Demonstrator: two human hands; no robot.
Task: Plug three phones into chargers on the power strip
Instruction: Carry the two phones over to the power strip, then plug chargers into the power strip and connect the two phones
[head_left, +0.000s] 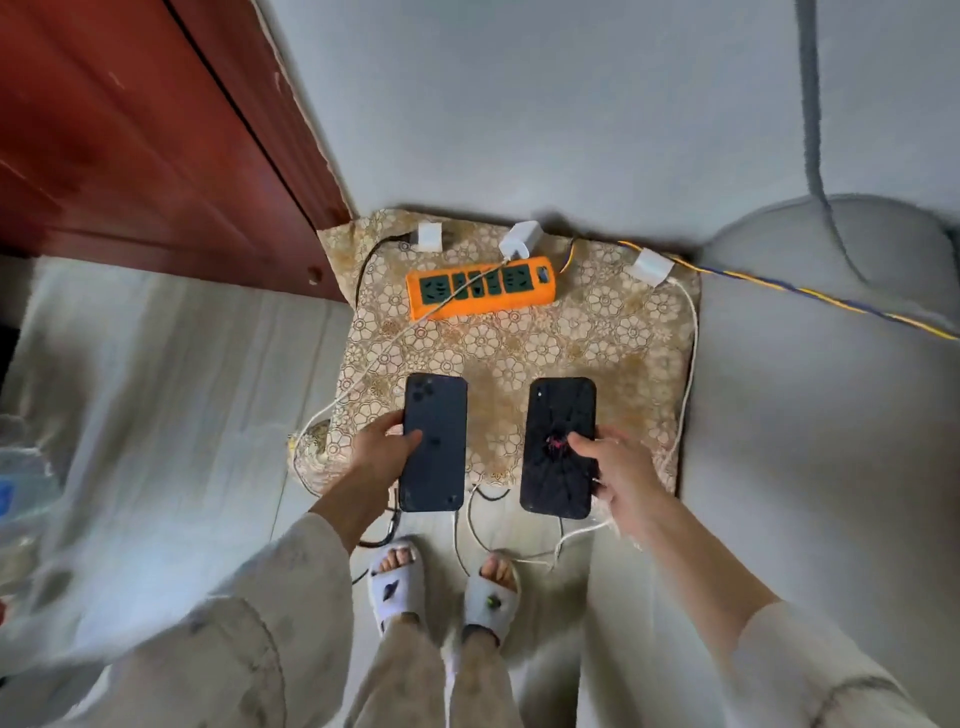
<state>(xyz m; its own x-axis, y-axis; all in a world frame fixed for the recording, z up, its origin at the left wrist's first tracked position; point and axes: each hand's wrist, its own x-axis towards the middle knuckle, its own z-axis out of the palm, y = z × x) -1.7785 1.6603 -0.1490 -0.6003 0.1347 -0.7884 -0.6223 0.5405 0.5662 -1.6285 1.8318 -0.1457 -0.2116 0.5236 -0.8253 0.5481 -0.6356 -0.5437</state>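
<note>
My left hand (382, 449) grips a dark phone (434, 444) camera-side up; my right hand (618, 467) grips a cracked phone (560, 448). Both phones run lengthwise toward the orange power strip (480, 287), which lies crosswise beyond them on the floral cushion (613, 338), about equally near either hand, its sockets unoccupied.

No readable text, label, brand or number shows on anything here.
</note>
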